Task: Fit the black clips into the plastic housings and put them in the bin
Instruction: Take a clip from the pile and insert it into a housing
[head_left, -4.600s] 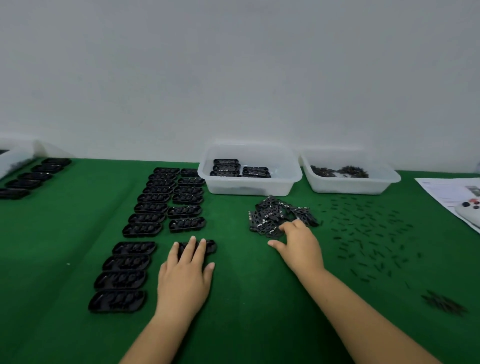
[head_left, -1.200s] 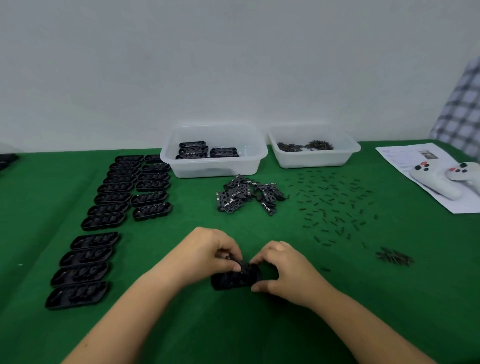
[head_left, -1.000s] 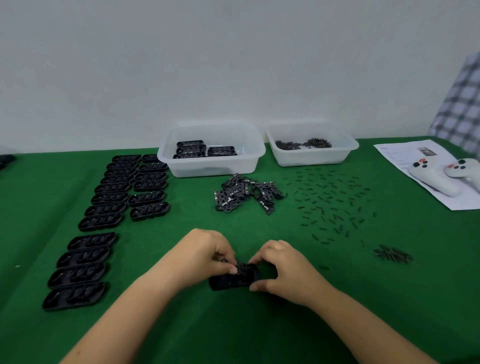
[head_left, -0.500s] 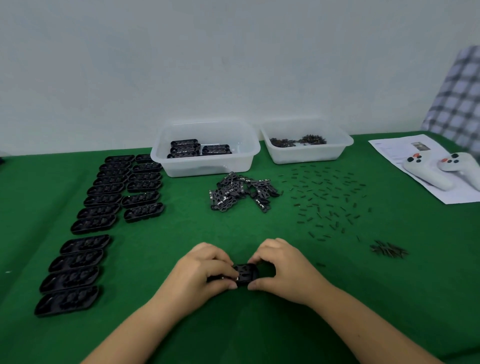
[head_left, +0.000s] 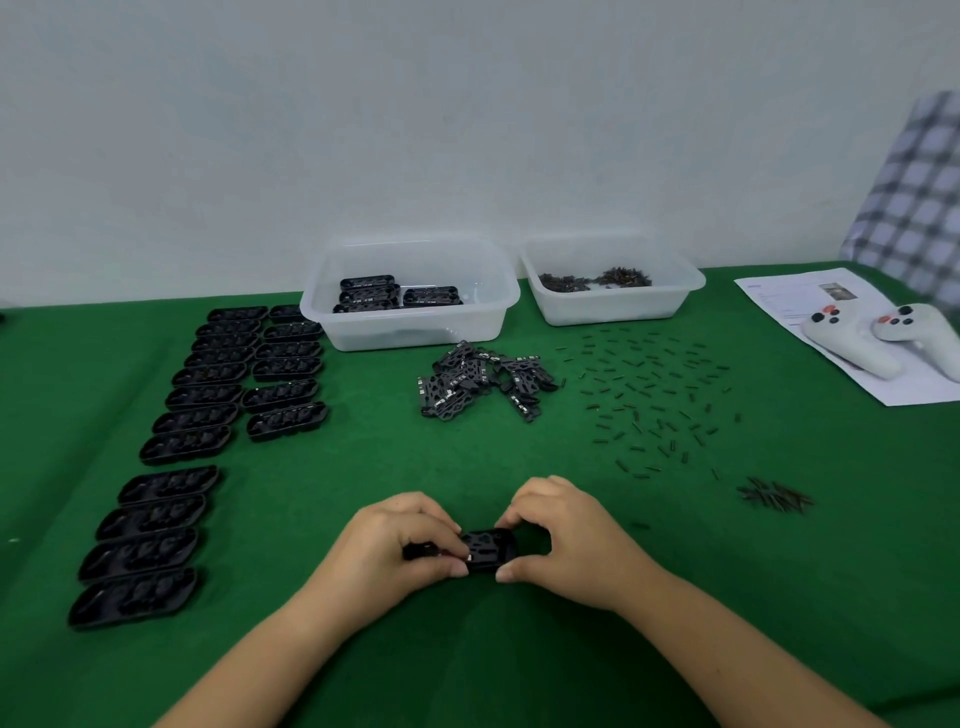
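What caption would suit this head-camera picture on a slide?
Both hands, left hand and right hand, hold a black housing over the green table.

Left hand (head_left: 400, 548) and right hand (head_left: 563, 540) meet low at centre, fingers curled, forearms angled inward.

Glossy plastic housings (head_left: 171, 519), matt green cloth (head_left: 467, 649)

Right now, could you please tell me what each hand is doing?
Left hand: closed, pinching the left end of the housing.
Right hand: closed, pinching the same housing's right end.
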